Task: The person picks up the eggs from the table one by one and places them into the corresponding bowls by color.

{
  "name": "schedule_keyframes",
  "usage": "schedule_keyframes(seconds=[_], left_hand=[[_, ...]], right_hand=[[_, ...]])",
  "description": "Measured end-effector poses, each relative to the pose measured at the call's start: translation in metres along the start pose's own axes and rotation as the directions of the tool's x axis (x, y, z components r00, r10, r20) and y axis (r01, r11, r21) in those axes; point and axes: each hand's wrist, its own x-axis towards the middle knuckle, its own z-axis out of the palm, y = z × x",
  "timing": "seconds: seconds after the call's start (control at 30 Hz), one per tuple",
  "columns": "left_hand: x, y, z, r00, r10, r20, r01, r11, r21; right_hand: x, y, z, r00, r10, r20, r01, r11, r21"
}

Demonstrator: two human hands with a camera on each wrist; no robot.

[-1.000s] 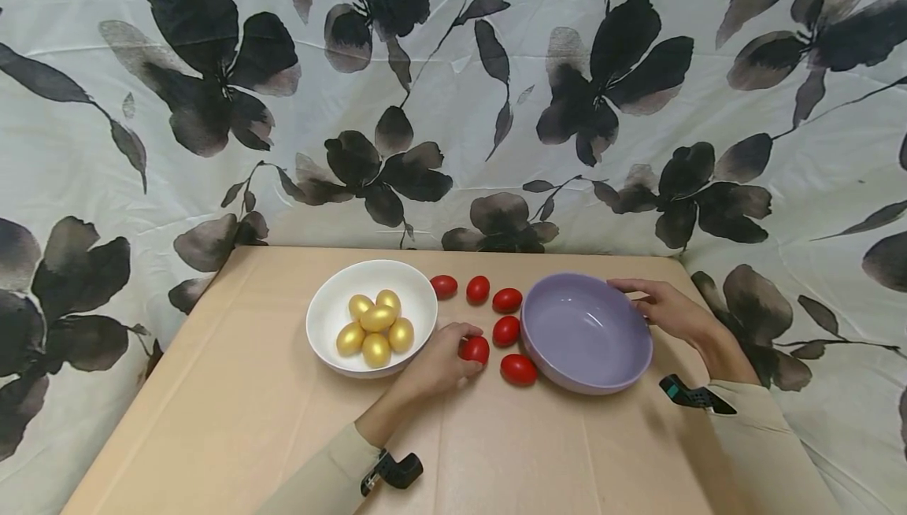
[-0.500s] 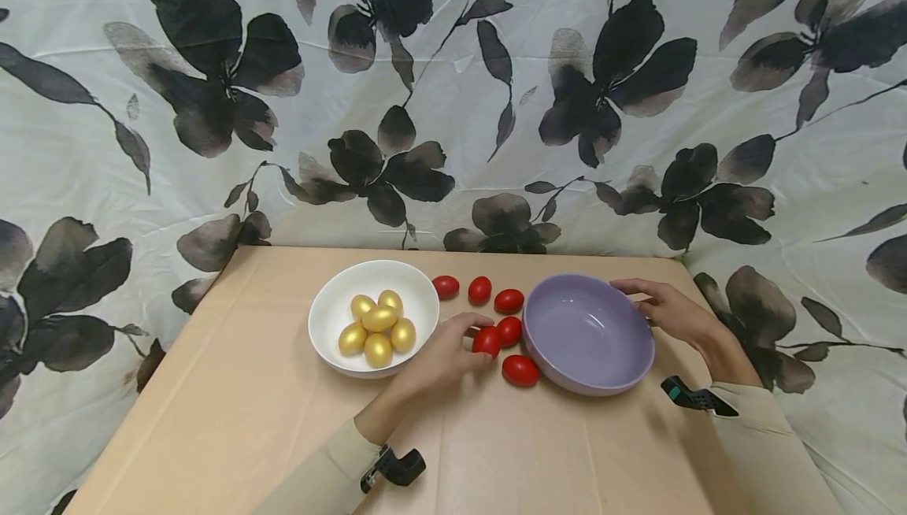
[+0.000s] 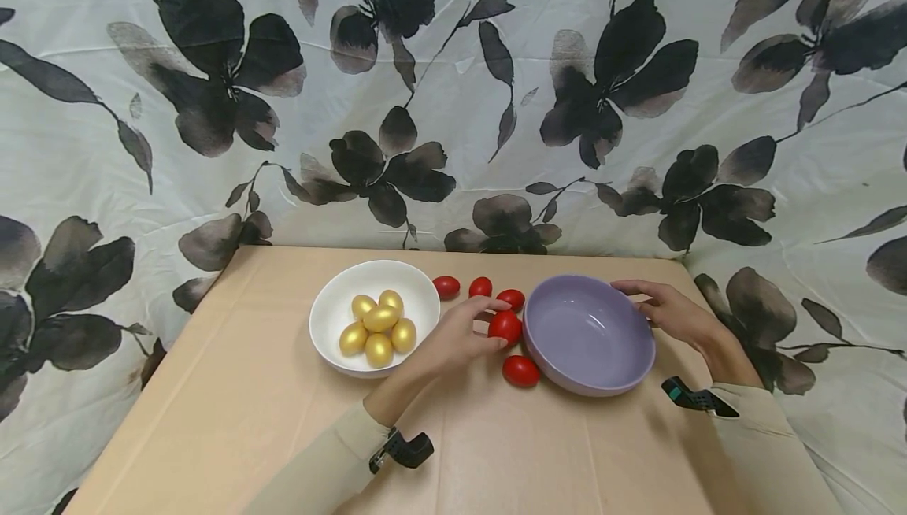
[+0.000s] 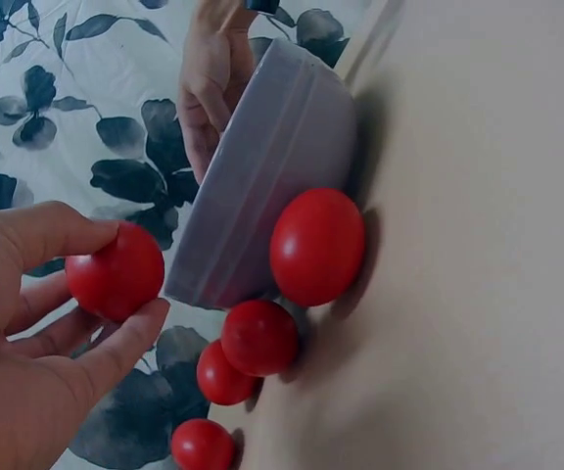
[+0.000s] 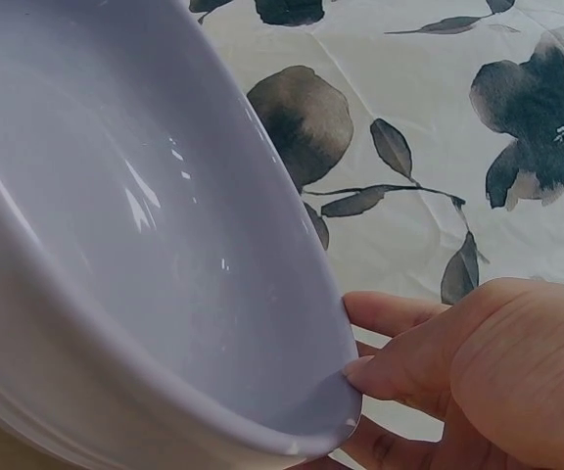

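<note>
1. Red egg hangs beside the purple bowl in the head view, pinched between thumb and half-curled fingers of the left hand.
2. Left wrist: it's off the table; lifting seems underway, and clearing the purple bowl looks needed.
3. Right wrist: the right hand lightly grips the purple bowl, fingers part-curled.

Prob. a makeshift tabletop recording setup; bldg. type can't be told. Signs: creased white cloth w/ blk.-grey floral print as backdrop, plain pale wood-coloured flat table & small blk. wrist-worn devices at beige fabric cuffs.
</note>
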Motion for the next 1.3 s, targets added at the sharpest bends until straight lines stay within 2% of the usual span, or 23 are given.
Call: schedule_keyframes(seconds=[0.23,0.43,0.57,0.73,0.93,1.3], left_hand=[[0.018,0.006,0.004,0.999,0.033,0.043,-0.032,0.999,-0.017],[0.031,0.011,0.009,0.993,0.084,0.083,-0.080,0.995,-0.056],[0.037,0.013,0.013,0.990,0.100,0.095,-0.096,0.994,-0.047],[0.044,0.016,0.019,0.989,0.102,0.105,-0.099,0.995,-0.034],[0.052,0.020,0.027,0.991,0.070,0.112,-0.067,0.997,-0.035],[0.070,0.021,0.034,0.989,0.078,0.125,-0.083,0.996,0.033]], right_hand=[[0.002,0.001,0.000,1.000,-0.014,0.003,0.013,1.000,0.020],[0.003,0.001,-0.001,1.000,-0.021,0.006,0.021,1.000,0.019],[0.003,0.001,-0.001,1.000,-0.017,0.001,0.017,1.000,0.008],[0.004,0.003,-0.001,1.000,-0.007,0.002,0.007,1.000,0.000],[0.004,0.003,-0.003,1.000,0.013,-0.004,-0.013,1.000,-0.010],[0.005,0.004,-0.003,1.000,0.004,0.001,-0.004,1.000,-0.002]])
